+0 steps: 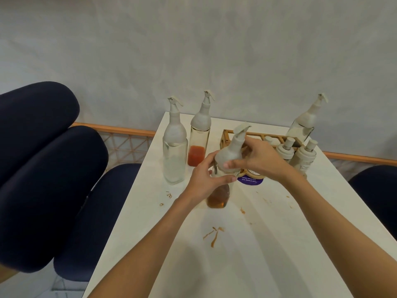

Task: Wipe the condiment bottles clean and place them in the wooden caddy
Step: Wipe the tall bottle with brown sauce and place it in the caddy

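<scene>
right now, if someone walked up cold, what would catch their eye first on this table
Both hands meet at the table's middle: the left hand and right hand grip a tilted bottle of brown sauce. Next come the brown smears on the white table nearer the person, then the bottle with red sauce standing at the far left beside an emptier one.

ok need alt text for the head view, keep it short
Both hands, left hand and right hand, grip a glass bottle of amber liquid, tilted over a white table smeared with sauce. Two bottles stand at left, one holding red sauce; a wooden caddy with two small shakers beside it sits behind.
</scene>
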